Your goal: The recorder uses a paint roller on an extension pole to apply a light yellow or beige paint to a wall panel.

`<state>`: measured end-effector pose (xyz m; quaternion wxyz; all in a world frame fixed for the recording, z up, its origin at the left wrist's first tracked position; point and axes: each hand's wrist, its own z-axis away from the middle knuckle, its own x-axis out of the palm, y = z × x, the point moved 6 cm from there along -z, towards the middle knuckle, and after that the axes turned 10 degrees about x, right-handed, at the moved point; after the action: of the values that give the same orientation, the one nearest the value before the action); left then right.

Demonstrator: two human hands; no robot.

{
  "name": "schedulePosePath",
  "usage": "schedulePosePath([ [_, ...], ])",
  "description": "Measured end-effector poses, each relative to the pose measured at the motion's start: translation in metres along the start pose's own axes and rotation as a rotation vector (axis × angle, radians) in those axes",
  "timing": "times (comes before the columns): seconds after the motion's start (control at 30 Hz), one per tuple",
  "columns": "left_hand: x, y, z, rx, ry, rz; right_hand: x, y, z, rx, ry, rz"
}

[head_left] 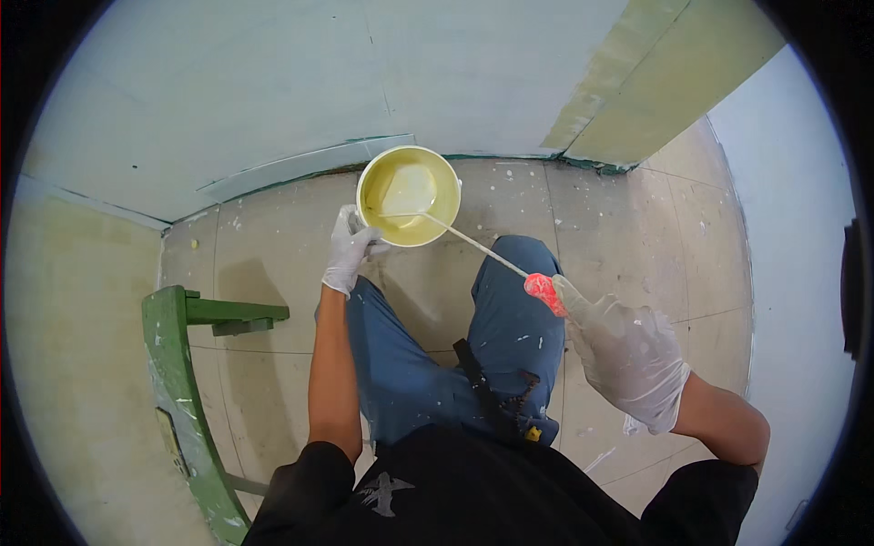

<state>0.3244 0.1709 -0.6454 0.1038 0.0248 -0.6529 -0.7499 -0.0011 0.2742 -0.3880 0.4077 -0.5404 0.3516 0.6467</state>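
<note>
My gloved left hand (348, 247) is closed on the near left side of a pale yellow bucket (373, 229), holding it tilted so its inside shows. Whitish stuff covers part of the bucket's bottom. In my gloved right hand (628, 353) is the red handle of what looks like a long-rod paint roller (487, 252). Its thin pale rod crosses the bucket's rim and bends left inside. No roller sleeve can be made out clearly at the bent end. Both gloves are thin and whitish, and the right one has smears on it.
A paint-splashed green wooden bench or stool (168, 341) stands at my left, with a small dark and yellow item (171, 441) on it. Pale walls (273, 82) rise ahead and on both sides. Paint spots dot the tiled floor (628, 264).
</note>
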Motion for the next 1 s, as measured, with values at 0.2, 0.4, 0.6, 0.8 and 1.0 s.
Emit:
schedulePosePath([
  [0.2,-0.003,-0.007,-0.002,0.004,0.029,0.044,-0.009,0.003,0.002,-0.09,0.1,0.119],
  [0.4,0.003,-0.004,0.009,-0.01,-0.02,-0.009,-0.011,0.018,-0.001,-0.071,0.123,0.199],
  [0.6,0.006,-0.019,0.013,-0.013,-0.017,0.03,-0.009,0.02,0.001,-0.015,0.039,0.222],
  [0.8,0.017,-0.023,0.023,0.007,-0.025,0.101,-0.008,0.018,0.007,0.008,0.052,0.218],
  [1.0,0.033,-0.028,0.029,0.042,-0.044,0.147,-0.011,0.018,0.009,0.09,0.013,0.077],
])
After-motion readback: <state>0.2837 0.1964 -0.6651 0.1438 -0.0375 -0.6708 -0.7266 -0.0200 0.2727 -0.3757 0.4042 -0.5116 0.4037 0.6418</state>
